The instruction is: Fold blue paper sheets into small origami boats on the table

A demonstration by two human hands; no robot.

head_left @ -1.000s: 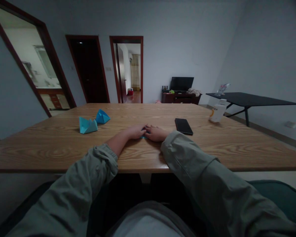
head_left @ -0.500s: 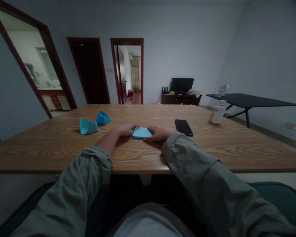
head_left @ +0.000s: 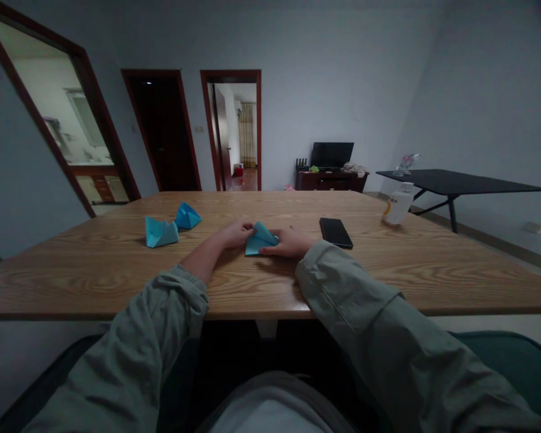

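Observation:
A folded blue paper [head_left: 259,239] sits on the wooden table [head_left: 270,270] in front of me, its top raised into a peak. My left hand [head_left: 235,234] grips the paper's left side with curled fingers. My right hand [head_left: 291,243] pinches its right side. Both forearms rest on the table in grey-green sleeves.
Two finished blue paper shapes [head_left: 161,231] [head_left: 187,214] stand at the left of the table. A black phone [head_left: 336,232] lies right of my hands. A white bottle [head_left: 398,204] stands at the far right. A black side table [head_left: 460,181] is beyond.
A second ago my hands met over the paper and hid it. Then they spread apart with the paper flat. Now both hands have closed in and lifted the paper into a peak.

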